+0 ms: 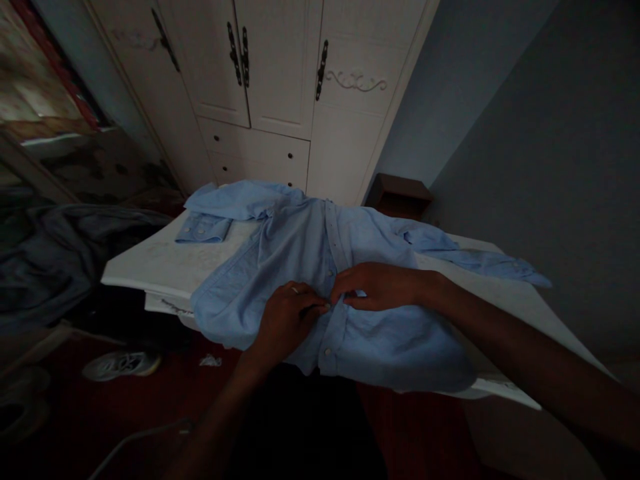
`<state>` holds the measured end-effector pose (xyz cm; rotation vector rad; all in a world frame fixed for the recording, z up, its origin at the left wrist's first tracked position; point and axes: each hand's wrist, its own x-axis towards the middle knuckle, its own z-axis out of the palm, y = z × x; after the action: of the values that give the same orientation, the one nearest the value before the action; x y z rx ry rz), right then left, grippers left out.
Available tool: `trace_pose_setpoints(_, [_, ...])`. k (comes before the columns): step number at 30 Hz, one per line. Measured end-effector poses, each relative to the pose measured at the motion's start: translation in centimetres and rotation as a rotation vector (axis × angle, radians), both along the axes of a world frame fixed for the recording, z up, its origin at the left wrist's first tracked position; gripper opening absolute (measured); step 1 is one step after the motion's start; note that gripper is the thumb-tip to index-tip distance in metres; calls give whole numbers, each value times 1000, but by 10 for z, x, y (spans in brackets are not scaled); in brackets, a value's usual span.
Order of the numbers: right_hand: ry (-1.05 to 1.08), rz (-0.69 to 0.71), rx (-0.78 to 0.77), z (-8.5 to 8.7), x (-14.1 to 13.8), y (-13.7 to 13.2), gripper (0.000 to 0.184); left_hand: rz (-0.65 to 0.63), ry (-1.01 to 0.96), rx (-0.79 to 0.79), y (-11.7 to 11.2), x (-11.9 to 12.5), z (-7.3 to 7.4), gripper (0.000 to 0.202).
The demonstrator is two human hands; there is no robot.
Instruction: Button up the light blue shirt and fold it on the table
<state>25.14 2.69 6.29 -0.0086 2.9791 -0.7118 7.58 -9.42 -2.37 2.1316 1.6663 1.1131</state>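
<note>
Bare forearms point(500, 345) flank a light-blue shirt point(295, 247) spread across a white counter point(165, 259), hem nearest the person. Left hand point(286, 315) and right hand point(374, 285) pinch its button placket point(335, 328) from opposite sides, equally near; the strip's long axis runs away between them, the fingertips almost meeting.

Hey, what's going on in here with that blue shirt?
A person has both hands on the front of the blue shirt, which is spread out over a white table. The left hand and right hand are close together, pinching at the strip with the buttons. One button shows below the fingers. One sleeve stretches off to the right.
</note>
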Motion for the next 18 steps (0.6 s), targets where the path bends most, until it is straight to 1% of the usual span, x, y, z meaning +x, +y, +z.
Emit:
trace_pose_setpoints(3, [113,28,140,-9,-2,-3,20,13,-25,5,0,1,0,9])
trace_pose_setpoints(7, [294,11,343,-37,-1,-8,19,52,-54,-18,-1,2,3,10])
trace_pose_setpoints(9, [401,-14,389,-52,2,-10,17,59,-64,-24,-2,2,4,10])
trace_pose_setpoints(11, [513,-37,400,-63,5,-11,15,52,-71,-26,-2,3,4,10])
trace_pose_setpoints(14, [604,-49,404,-71,9,-12,11,45,-66,-24,-2,3,2,11])
trace_pose_setpoints(18, [656,-15,470,-72,12,-12,8,55,-53,24,-3,2,0,12])
